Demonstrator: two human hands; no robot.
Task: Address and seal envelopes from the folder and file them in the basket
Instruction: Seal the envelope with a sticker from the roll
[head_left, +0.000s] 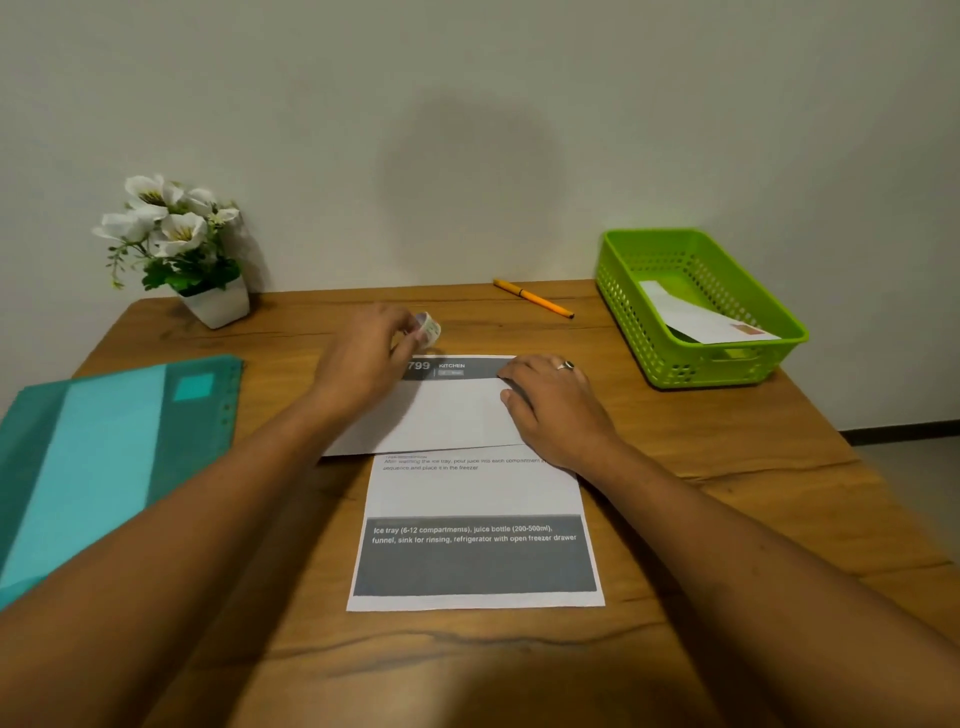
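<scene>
Both bare forearms are extending forward from the lower corners and converging toward the middle. The left hand (363, 358) is pinching a small tape roll (429, 328) between thumb and curled fingertips. The right hand (556, 410) is lying palm down, fingers nearly straight and pressing flat, wearing a ring (565, 365).
</scene>
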